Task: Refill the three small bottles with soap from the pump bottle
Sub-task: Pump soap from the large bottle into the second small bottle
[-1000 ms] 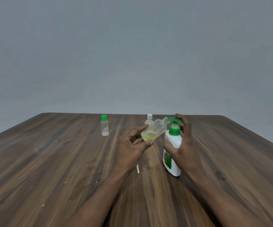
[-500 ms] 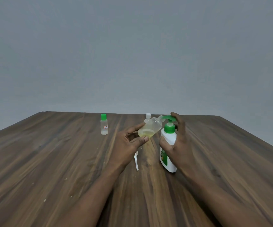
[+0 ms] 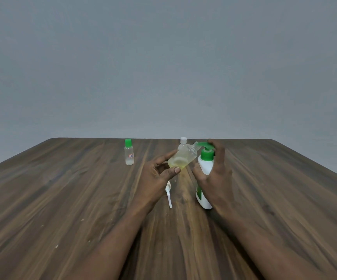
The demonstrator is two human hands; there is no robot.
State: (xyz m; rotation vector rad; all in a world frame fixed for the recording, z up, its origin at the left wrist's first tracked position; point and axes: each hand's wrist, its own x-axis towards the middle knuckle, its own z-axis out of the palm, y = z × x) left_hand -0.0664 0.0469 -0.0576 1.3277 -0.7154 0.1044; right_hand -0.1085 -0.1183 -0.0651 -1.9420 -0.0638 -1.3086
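1. A dark brown worktop (image 3: pixel 62 199) of streaked wood grain carries everything; a few pale specks lie on its near part.
2. A small white plastic nozzle cap with a thin straight tube (image 3: pixel 169 196) lies flat between the two wrists, its upper end partly hidden by the left hand.
3. The left hand (image 3: pixel 157 176) pinches a small clear plastic bottle (image 3: pixel 183 158) between thumb and fingers. The bottle is held above the worktop and tilted, its open threaded neck pointing up to the right, just beside the pump spout. Pale yellow soap pools in its lower end.
4. The right hand (image 3: pixel 216 178) curls round a smooth white pump bottle with a green collar and pump head (image 3: pixel 205 166), which stands leaning slightly; a finger rests on the pump head.
5. Farther left stands an upright small clear bottle with a green cap and a small label (image 3: pixel 129 152), well apart.
6. Behind the held bottle stands a small clear bottle with a white cap (image 3: pixel 183 142), partly hidden.
7. A plain grey wall (image 3: pixel 163 67) rises beyond.
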